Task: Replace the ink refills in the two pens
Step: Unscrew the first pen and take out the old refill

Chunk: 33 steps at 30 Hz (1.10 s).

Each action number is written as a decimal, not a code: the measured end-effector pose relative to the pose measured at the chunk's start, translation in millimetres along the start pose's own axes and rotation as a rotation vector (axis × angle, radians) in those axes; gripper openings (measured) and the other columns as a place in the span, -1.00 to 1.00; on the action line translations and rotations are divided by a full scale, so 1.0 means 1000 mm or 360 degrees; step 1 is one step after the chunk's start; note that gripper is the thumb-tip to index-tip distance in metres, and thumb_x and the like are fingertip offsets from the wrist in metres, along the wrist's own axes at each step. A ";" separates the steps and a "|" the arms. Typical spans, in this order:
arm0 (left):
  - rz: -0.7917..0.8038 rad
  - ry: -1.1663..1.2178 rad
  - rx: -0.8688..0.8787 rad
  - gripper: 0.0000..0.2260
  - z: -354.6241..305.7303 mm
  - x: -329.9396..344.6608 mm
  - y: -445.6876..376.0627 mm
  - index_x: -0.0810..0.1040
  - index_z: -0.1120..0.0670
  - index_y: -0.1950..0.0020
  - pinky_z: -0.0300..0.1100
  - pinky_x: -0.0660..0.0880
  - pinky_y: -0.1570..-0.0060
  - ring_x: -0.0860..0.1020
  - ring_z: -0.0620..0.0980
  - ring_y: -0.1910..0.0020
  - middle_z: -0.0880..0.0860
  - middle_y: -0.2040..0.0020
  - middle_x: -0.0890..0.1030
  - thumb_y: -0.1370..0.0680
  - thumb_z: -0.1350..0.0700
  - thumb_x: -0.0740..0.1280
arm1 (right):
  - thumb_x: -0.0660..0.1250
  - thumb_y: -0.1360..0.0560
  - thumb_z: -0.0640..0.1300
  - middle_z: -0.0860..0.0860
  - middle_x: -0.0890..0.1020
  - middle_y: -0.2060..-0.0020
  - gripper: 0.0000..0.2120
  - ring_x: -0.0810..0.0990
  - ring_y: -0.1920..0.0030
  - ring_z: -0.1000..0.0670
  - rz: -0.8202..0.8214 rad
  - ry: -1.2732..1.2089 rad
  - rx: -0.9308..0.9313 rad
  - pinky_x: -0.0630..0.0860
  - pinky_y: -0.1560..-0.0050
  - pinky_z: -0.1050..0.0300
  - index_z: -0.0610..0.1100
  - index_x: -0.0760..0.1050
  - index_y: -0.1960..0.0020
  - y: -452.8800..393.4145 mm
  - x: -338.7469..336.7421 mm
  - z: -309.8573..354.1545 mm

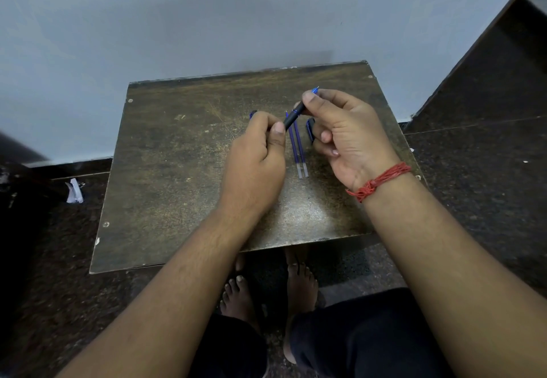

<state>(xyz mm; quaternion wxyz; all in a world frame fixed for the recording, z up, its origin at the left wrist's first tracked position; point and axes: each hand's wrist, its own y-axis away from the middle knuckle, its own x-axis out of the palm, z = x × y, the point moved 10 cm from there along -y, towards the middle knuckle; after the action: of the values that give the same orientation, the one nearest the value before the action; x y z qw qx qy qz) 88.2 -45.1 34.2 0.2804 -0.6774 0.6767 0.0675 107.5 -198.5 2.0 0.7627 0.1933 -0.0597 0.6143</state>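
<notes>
Two hands meeting over the small table [183, 170], both working on one pen [294, 117]. Left hand [254, 158] curling its fingers round the pen's back end, thumb pressing near the black grip, blue tail poking out past the knuckles. Right hand [346, 135] pinching the front end between thumb and forefinger, blue tip showing just beyond the fingertips, pointing up and away towards the wall [207, 22]. Pen hanging tilted in the air, clear of the tabletop, bridging the gap between the two hands. Lying flat beneath it, two refills [298, 153] side by side, touching or nearly so, clear ends pointing towards the person. Peeking out just beside the right hand's curled lower fingers, a dark blue cap [310, 129]; whether held or resting on the table, not telling from here. Wrapping the right wrist, a red thread band [381, 181]. Showing below the table's near edge, bare feet [266, 289] on the dark speckled floor [473, 170]. Sitting on the floor at left, a scrap of white paper [74, 191].
</notes>
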 end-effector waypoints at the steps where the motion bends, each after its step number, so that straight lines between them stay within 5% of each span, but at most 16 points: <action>1: -0.0005 0.0002 -0.0004 -0.83 0.001 -0.001 0.000 0.47 0.11 0.06 -0.35 0.20 0.45 0.35 -0.20 0.44 -0.12 0.40 0.38 -0.68 0.10 0.19 | 0.40 -0.54 -0.25 -0.10 0.72 0.11 -0.96 0.29 0.55 0.13 0.0036 -0.0027 -0.0007 0.16 0.61 0.32 -0.16 0.57 0.01 0.000 0.002 0.001; 7: -0.0005 -0.0009 -0.0011 -0.83 0.001 0.000 0.000 0.48 0.13 0.04 -0.26 0.22 0.43 0.35 -0.18 0.44 -0.12 0.40 0.39 -0.68 0.09 0.18 | 0.27 -0.54 -0.36 -0.18 0.73 -0.05 -0.75 0.34 0.57 0.12 0.0065 -0.0143 0.0014 0.17 0.62 0.30 -0.25 0.43 -0.21 0.000 0.003 0.002; 16: -0.0002 -0.0005 -0.0001 -0.83 0.000 0.000 0.000 0.47 0.12 0.06 -0.31 0.22 0.45 0.34 -0.18 0.45 -0.12 0.40 0.39 -0.68 0.10 0.19 | 0.47 -0.51 -0.15 -0.04 0.64 0.25 -0.88 0.29 0.53 0.13 -0.0024 0.0035 0.0015 0.17 0.60 0.32 -0.09 0.55 0.16 0.001 -0.002 -0.003; 19: -0.0005 0.0007 -0.0005 -0.83 0.000 0.000 0.000 0.46 0.09 0.07 -0.34 0.21 0.46 0.35 -0.19 0.44 -0.13 0.40 0.38 -0.68 0.11 0.19 | 0.44 -0.53 -0.20 -0.13 0.64 0.18 -0.97 0.29 0.53 0.12 -0.0001 0.0043 0.0007 0.17 0.59 0.31 -0.14 0.60 0.06 0.001 0.000 -0.001; 25: -0.0001 -0.0009 -0.0022 -0.83 0.002 0.000 -0.001 0.47 0.12 0.06 -0.28 0.22 0.42 0.36 -0.20 0.44 -0.12 0.39 0.39 -0.68 0.11 0.19 | 0.27 -0.54 -0.37 -0.16 0.73 -0.04 -0.77 0.33 0.56 0.13 0.0091 -0.0052 -0.0011 0.15 0.60 0.31 -0.27 0.53 -0.18 0.000 0.004 0.002; 29: 0.0006 -0.0002 -0.0019 -0.83 0.001 0.000 0.000 0.47 0.10 0.07 -0.29 0.22 0.44 0.36 -0.20 0.44 -0.12 0.40 0.39 -0.68 0.11 0.19 | 0.39 -0.56 -0.21 -0.09 0.72 0.06 -0.96 0.33 0.55 0.13 0.0053 -0.0030 -0.0006 0.14 0.61 0.32 -0.14 0.55 0.00 0.001 0.002 0.001; 33: -0.0001 -0.0005 -0.0011 -0.83 0.000 0.000 0.000 0.46 0.09 0.09 -0.31 0.22 0.45 0.36 -0.20 0.44 -0.12 0.41 0.38 -0.68 0.11 0.19 | 0.46 -0.52 -0.12 -0.04 0.58 0.23 -0.87 0.30 0.53 0.14 -0.0010 0.0045 -0.0008 0.17 0.61 0.33 -0.09 0.52 0.14 0.001 -0.001 -0.001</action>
<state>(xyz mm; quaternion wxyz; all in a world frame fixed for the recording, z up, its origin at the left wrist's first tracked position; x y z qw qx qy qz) 88.3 -45.0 34.5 0.2791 -0.6784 0.6759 0.0710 106.2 -198.9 0.4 0.7659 0.1830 -0.0498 0.6143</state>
